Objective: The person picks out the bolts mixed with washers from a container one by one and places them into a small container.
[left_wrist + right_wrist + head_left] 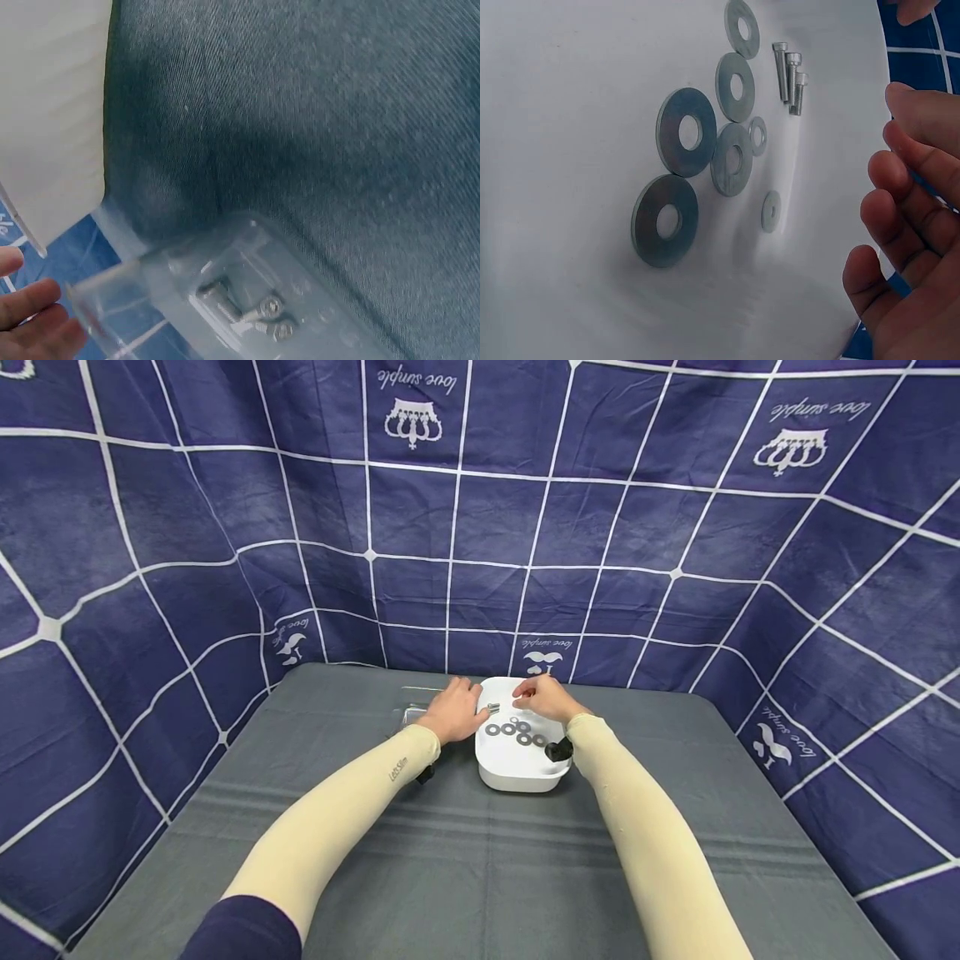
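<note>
My left hand [453, 710] is at the left rim of a white plastic basin [517, 779], its fingers relaxed and apart in the left wrist view. Over the basin's far right part hovers my right hand [547, 697], fingers loosely bent, with nothing visible between them in the right wrist view. Several large flat washers [666, 247] lie on the basin floor, beside a small washer [772, 211] and a thin ring-shaped washer [758, 136]. Three socket-head bolts [793, 82] lie together near the basin's left side. A clear plastic box [251, 225] holds a few bolts [225, 304].
A grey cloth [420, 868] covers the table under the basin and clear box. Blue curtains [487, 518] with white lines rise behind the table and along both sides.
</note>
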`<state>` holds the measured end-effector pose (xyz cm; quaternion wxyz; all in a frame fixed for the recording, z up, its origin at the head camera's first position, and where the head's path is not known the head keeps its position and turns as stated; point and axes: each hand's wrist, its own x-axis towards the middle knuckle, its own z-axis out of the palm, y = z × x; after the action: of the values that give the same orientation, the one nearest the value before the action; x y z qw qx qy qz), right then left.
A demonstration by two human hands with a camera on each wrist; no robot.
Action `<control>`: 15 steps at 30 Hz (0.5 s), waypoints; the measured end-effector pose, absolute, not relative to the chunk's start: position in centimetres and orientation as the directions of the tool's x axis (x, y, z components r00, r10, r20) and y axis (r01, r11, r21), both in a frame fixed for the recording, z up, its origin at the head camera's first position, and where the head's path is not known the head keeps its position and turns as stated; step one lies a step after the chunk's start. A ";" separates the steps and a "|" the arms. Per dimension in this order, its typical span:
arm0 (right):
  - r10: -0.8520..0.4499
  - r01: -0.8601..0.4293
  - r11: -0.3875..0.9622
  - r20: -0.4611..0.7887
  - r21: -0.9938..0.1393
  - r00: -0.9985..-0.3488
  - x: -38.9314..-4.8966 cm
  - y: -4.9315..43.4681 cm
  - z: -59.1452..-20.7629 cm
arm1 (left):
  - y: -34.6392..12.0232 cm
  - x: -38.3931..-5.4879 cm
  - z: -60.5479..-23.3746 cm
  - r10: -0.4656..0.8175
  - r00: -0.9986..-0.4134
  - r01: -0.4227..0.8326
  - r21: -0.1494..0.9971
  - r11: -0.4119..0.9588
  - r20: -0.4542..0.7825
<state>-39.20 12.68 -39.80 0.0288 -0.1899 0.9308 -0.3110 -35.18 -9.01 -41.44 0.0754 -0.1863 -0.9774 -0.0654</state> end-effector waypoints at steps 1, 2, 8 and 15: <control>-0.370 -0.333 0.735 0.062 -0.590 -0.927 -39.2 12.6 -39.8 | -8.9 -35.2 -41.5 0.358 -0.918 0.378 0.105 0.920 0.169; -0.370 -0.333 0.736 0.061 -0.590 -0.927 -39.2 12.6 -39.8 | -8.9 -35.2 -41.7 0.361 -0.918 0.381 0.109 0.918 0.167; -0.377 -0.336 0.734 0.057 -0.591 -0.925 -39.3 12.5 -40.0 | -8.5 -35.4 -42.3 0.363 -0.920 0.380 0.112 0.918 0.148; -0.376 -0.350 0.739 0.078 -0.576 -0.923 -39.5 12.4 -40.4 | -8.3 -35.6 -42.7 0.352 -0.926 0.368 0.114 0.923 0.137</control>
<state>-39.52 12.38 -40.40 0.0218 -0.1948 0.9322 -0.3044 -35.57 -8.32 -42.74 0.0568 -0.1840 -0.9788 -0.0691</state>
